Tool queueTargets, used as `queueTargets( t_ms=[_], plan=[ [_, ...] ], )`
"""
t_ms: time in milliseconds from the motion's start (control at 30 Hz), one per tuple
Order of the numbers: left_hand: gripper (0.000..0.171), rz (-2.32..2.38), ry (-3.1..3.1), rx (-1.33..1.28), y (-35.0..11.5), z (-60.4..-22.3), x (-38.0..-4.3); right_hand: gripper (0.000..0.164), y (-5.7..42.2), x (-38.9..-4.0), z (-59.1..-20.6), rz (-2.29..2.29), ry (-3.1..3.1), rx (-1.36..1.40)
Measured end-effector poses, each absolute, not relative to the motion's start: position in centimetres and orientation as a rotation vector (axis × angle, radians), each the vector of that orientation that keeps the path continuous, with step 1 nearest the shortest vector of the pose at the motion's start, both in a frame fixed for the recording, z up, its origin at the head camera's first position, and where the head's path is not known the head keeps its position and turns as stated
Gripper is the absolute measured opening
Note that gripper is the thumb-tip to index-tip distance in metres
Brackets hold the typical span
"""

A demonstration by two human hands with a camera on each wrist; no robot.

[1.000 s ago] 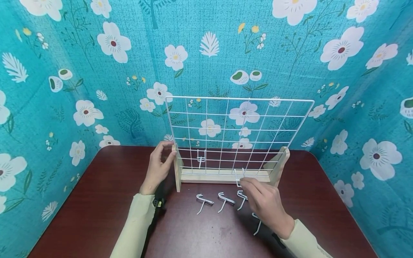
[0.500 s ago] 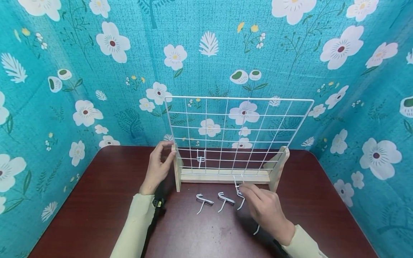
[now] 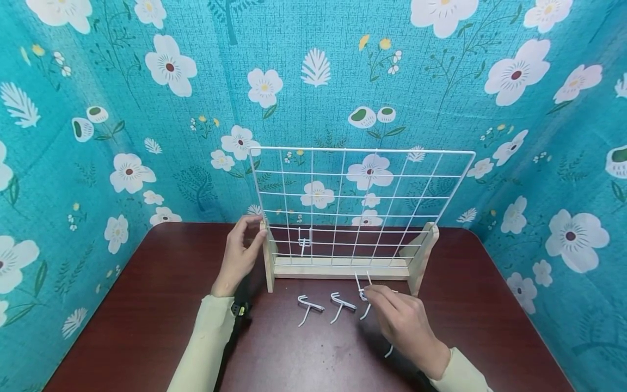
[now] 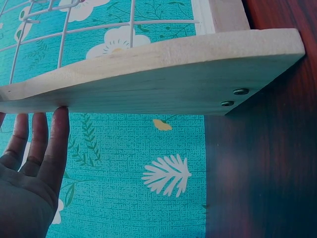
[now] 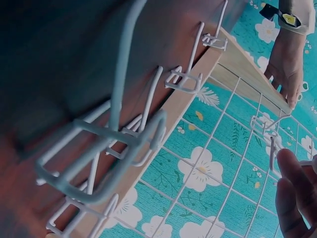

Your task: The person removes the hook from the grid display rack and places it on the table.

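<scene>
A white wire grid panel (image 3: pixel 360 185) stands upright in a wooden base (image 3: pixel 338 268). My left hand (image 3: pixel 242 250) rests its fingertips against the outer face of the left wooden side piece (image 4: pixel 163 82); in the left wrist view these fingers (image 4: pixel 54 148) look fairly straight. Before the base, my right hand (image 3: pixel 404 318) pinches a white wire hook (image 3: pixel 361 284), its two prongs pointing up and away toward the panel. Another hook (image 3: pixel 305 241) hangs on the lower left of the grid. Loose wire hooks (image 3: pixel 311 308) lie in front, two of them partly hidden by my right hand.
The dark red tabletop (image 3: pixel 147 326) carries the stand and the loose hooks. A teal floral cloth (image 3: pixel 313 98) rises close behind and at both sides. In the right wrist view a near hook (image 5: pixel 99 148) looms large.
My right hand has drawn its hook down and toward me, away from the lower grid wires. The left hand has kept its place on the stand.
</scene>
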State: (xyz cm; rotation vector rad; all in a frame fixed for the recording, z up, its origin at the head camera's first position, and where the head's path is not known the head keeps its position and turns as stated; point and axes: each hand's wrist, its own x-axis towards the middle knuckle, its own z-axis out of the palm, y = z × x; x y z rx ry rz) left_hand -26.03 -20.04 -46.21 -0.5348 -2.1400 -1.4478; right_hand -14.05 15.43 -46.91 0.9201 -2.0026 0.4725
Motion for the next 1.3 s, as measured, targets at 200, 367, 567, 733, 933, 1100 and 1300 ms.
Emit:
queueTargets(
  t_ms=[200, 367, 567, 733, 933, 1100, 1300],
  plan=[
    [0.031, -1.469, -2.152, -0.518, -20.2, -46.2, -26.0, 0.032, 15.5, -13.8, -47.4, 0.472, -2.001, 0.925],
    [0.031, -1.478, -2.150, -0.523, -20.2, -46.2, -26.0, 0.032, 15.5, -13.5, -47.8, 0.468, -1.996, 0.945],
    [0.031, -1.486, -2.135, -0.538, -19.9, -46.2, -26.0, 0.033, 15.9, -13.1, -48.1, 0.452, -2.021, 0.951],
    [0.032, -1.479, -2.122, -0.534, -19.6, -46.0, -26.0, 0.037, 16.2, -12.7, -48.4, 0.430, -2.102, 0.934],
    [0.032, -1.478, -2.127, -0.532, -19.8, -46.1, -26.0, 0.037, 16.3, -12.5, -48.7, 0.420, -2.115, 0.943],
    [0.032, -1.479, -2.131, -0.538, -19.9, -46.1, -25.8, 0.038, 16.5, -12.2, -49.1, 0.414, -2.135, 0.950],
    [0.033, -1.467, -2.133, -0.532, -20.0, -46.0, -25.8, 0.035, 16.5, -12.0, -49.5, 0.405, -2.142, 0.968]
  ],
)
